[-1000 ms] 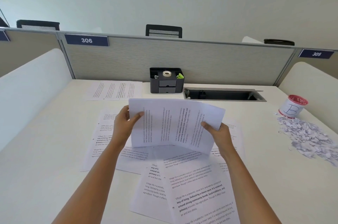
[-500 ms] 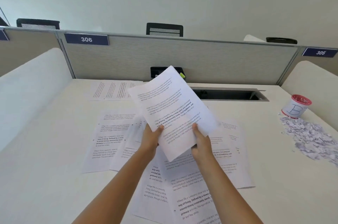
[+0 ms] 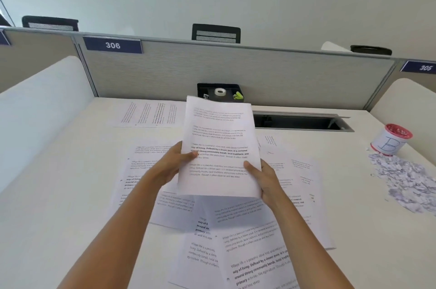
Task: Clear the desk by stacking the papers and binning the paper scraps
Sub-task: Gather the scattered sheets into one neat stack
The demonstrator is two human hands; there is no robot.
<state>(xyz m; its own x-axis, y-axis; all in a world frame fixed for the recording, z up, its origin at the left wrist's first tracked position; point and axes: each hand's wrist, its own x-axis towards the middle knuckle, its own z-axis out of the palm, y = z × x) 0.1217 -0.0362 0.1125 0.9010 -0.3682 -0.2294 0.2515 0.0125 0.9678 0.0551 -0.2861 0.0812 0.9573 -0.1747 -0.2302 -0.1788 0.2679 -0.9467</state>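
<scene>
I hold a small stack of printed papers (image 3: 220, 138) upright above the middle of the desk. My left hand (image 3: 171, 165) grips its left edge with the thumb on the front. My right hand (image 3: 262, 176) grips the lower right corner the same way. Several more printed sheets (image 3: 257, 255) lie scattered flat on the white desk (image 3: 59, 194) beneath and around my arms, and one sheet (image 3: 146, 114) lies near the back partition. A heap of white paper scraps (image 3: 405, 178) is spread at the right edge, beside a red-rimmed cup marked "B" (image 3: 391, 139).
A black desk organiser (image 3: 220, 92) with a tape roll stands at the back against the grey partition (image 3: 165, 71). To its right, an open cable slot (image 3: 299, 121) is sunk into the desk. White side dividers close in both sides.
The held papers have turned from a tilted, slanting position to upright portrait, with the edges squared. Both hands shifted slightly outward to the sheets' sides.
</scene>
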